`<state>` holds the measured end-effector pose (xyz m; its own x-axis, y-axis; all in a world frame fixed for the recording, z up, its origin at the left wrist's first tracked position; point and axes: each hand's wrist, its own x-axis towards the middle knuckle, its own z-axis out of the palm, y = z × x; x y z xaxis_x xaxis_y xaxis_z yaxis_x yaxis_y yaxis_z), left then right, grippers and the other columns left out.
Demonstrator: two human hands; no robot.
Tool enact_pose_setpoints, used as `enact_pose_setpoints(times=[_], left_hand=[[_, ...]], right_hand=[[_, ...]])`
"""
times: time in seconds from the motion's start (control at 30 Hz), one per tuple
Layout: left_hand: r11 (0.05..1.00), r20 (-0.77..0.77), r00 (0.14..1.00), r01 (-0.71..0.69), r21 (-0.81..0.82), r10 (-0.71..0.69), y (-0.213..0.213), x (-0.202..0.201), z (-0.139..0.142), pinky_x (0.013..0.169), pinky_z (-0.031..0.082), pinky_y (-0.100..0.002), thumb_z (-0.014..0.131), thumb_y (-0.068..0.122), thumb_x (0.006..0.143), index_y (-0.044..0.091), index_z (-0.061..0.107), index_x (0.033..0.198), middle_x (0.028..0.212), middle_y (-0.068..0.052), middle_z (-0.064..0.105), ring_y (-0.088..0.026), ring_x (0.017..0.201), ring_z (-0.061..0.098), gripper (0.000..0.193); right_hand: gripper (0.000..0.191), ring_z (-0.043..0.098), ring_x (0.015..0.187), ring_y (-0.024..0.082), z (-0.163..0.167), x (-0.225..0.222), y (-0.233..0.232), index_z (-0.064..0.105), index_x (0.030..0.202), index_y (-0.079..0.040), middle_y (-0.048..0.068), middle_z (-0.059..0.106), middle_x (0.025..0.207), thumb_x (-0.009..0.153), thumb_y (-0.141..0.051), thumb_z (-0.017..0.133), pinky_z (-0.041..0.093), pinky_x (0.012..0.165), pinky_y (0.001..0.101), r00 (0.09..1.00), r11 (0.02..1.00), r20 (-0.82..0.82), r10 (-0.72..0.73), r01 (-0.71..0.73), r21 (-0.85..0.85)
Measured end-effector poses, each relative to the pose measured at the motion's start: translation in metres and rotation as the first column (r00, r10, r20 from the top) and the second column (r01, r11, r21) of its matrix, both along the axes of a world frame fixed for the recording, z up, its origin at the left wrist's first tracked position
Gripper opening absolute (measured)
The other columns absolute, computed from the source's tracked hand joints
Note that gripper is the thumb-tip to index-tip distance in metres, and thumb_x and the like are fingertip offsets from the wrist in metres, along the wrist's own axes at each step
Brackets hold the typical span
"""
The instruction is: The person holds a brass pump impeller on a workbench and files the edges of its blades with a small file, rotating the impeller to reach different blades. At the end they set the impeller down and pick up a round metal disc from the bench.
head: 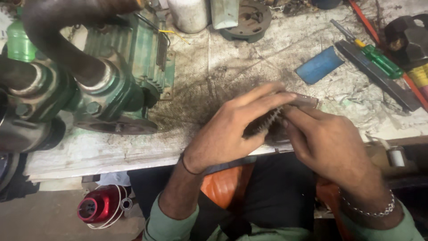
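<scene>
- Gear [267, 122]: small, dark, greasy, toothed edge showing; sits on a short metal shaft [305, 100] w/ a grey end poking out past the fingers.
- Held just above the bench [214, 76], near its front edge.
- Left hand [232, 129]: fingers wrapped over the gear, grasping it.
- Right hand [327, 143]: pinching gear + shaft from the other side.
- White tub [189, 15] at bench back; contents can't tell.

two hands [232, 129] are showing, one gear [267, 122], one blue cylinder [318, 65], one green-handled screwdriver [379, 60], one green pump [89, 85].
</scene>
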<state>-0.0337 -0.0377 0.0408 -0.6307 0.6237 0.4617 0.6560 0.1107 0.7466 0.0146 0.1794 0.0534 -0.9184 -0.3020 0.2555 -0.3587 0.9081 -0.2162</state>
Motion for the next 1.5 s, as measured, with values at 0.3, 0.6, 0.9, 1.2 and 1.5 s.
enact_pose_setpoints(times=[0.3,0.6,0.9,1.2,1.5], left_hand=[[0.979,-0.042,0.980,-0.198,-0.040,0.197,-0.004,0.007,-0.007,0.113,0.052,-0.041,0.063,-0.003,0.080,0.009,0.051,0.150,0.162,-0.018,0.048,-0.033,0.136,0.059,0.072],[0.988,0.014,0.993,-0.118,0.103,0.117,0.003,0.011,-0.025,0.138,0.022,-0.042,0.041,0.013,0.107,0.003,0.045,0.152,0.165,-0.019,0.039,-0.030,0.160,0.034,0.047],[0.950,0.190,0.982,-0.067,0.304,0.008,-0.002,0.016,-0.025,0.140,0.021,-0.041,0.036,0.013,0.115,0.000,0.021,0.165,0.170,-0.018,0.031,-0.030,0.163,0.029,0.054],[0.974,-0.031,0.976,-0.212,0.077,0.214,0.009,0.019,-0.026,0.127,0.034,-0.042,0.039,0.020,0.117,0.006,0.040,0.158,0.161,-0.017,0.047,-0.030,0.153,0.047,0.043],[0.941,0.058,0.961,-0.277,0.193,0.271,0.020,0.016,-0.022,0.115,0.052,-0.040,0.035,0.027,0.120,0.005,0.051,0.146,0.148,-0.017,0.058,-0.032,0.137,0.061,0.037]], right_hand=[[0.037,0.074,0.074,0.036,-0.007,0.000,-0.009,0.063,0.122,-0.009,0.015,0.075,0.087,0.087,-0.012,0.071,0.059,0.063,0.0444,0.998,0.985,0.004,0.062,-0.060,-0.160],[0.032,0.073,0.064,0.030,0.007,0.006,-0.011,0.073,0.114,-0.009,0.013,0.076,0.090,0.083,-0.015,0.078,0.057,0.056,0.0403,0.998,0.989,-0.054,0.032,-0.039,-0.142],[0.030,0.072,0.059,0.024,0.005,0.008,-0.014,0.075,0.115,-0.014,0.009,0.077,0.086,0.084,-0.018,0.078,0.057,0.054,0.0366,0.999,0.990,-0.031,0.038,-0.042,-0.137],[0.028,0.068,0.064,0.028,0.006,0.019,-0.016,0.076,0.106,-0.017,0.005,0.066,0.080,0.079,-0.010,0.071,0.053,0.051,0.0424,0.993,0.991,-0.114,-0.011,0.027,0.134],[0.010,0.067,0.063,0.030,0.005,0.011,-0.022,0.070,0.092,-0.013,0.006,0.064,0.077,0.082,-0.009,0.069,0.050,0.051,0.0443,0.982,0.996,-0.189,0.010,0.006,0.088]])
